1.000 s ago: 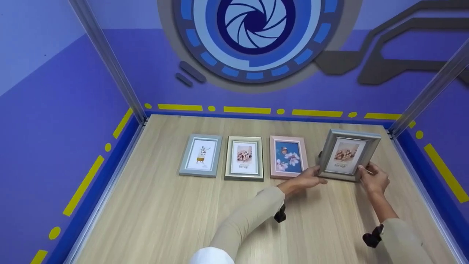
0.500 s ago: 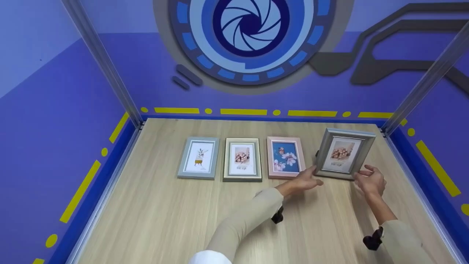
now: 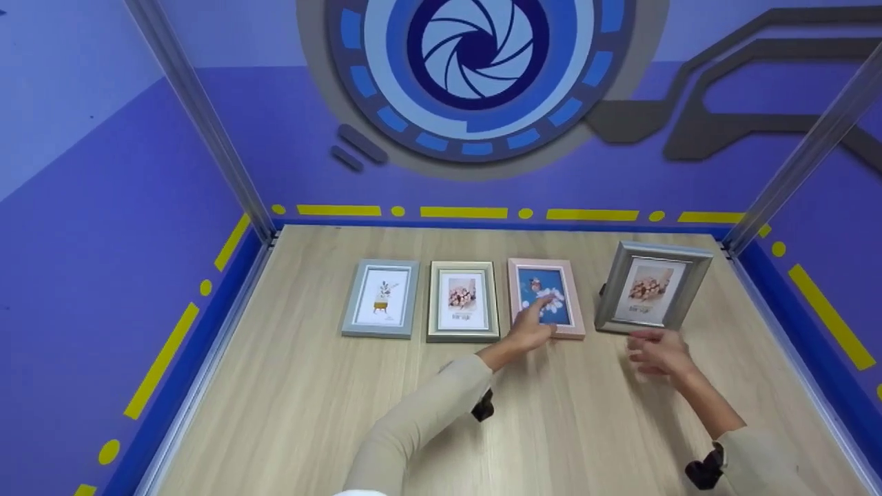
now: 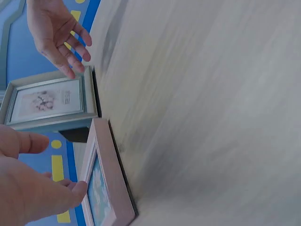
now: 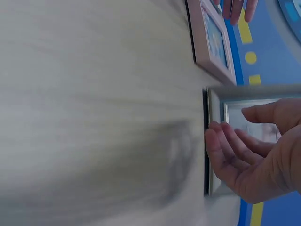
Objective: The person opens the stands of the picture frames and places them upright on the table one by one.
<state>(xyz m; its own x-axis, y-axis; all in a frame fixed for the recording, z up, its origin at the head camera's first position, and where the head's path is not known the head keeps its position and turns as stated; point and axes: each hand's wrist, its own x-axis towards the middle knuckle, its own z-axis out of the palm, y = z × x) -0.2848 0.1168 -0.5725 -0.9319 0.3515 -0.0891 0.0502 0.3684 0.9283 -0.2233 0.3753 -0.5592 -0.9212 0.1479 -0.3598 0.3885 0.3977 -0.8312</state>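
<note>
A silver-grey photo frame [image 3: 648, 286] with a flower-bouquet picture stands upright on the table at the right, leaning back on its stand. In front of its lower edge is my right hand [image 3: 661, 353], fingers loosely bent and holding nothing; the right wrist view shows this hand [image 5: 258, 160] overlapping the frame's front. My left hand [image 3: 530, 331] reaches over the lower left of a pink photo frame [image 3: 576, 303] lying face up, thumb and fingers apart. In the left wrist view the fingertips overlap the border of that pink frame [image 4: 113, 174].
Left of the pink frame lie a cream-gold photo frame [image 3: 462, 333] and a light blue photo frame [image 3: 376, 331], both face up in the same row. Blue printed walls [image 3: 386, 186] and metal corner posts [image 3: 207, 131] bound the wooden table [image 3: 289, 413].
My left hand has let go of the silver-grey frame's corner and moved left over the pink frame. The right hand has left its right side and shifted left, in front of it.
</note>
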